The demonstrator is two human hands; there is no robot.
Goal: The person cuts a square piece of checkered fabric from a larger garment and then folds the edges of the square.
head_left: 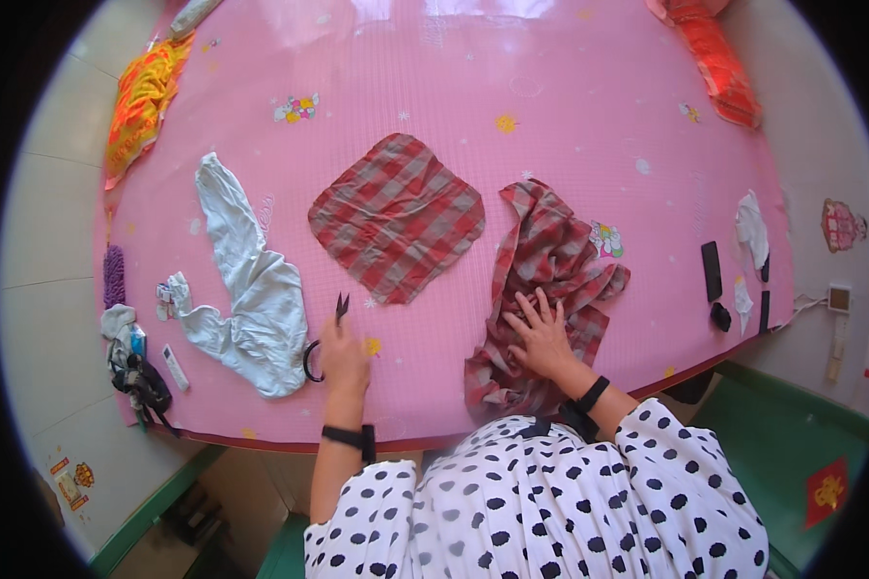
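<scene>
My left hand (347, 359) is closed around a pair of black-handled scissors (342, 307); the blades point away from me and one loop shows at the hand's left. My right hand (543, 338) lies with its fingers spread on a crumpled red and grey plaid cloth (543, 232), which reaches back to the table's near edge. Between the hands and farther off, a flat plaid piece (396, 220) with rounded corners is spread out. Just left of the scissors is a wrinkled pale blue garment (261, 314), with one long part stretched away from me.
A pink patterned cover (589, 87) lies over the table. On the left are a yellow-orange bag (147, 106), a purple fuzzy item (114, 275), a white remote (175, 367) and a dark bundle (143, 381). At right sit a black phone-like object (712, 271) and white scraps (751, 232).
</scene>
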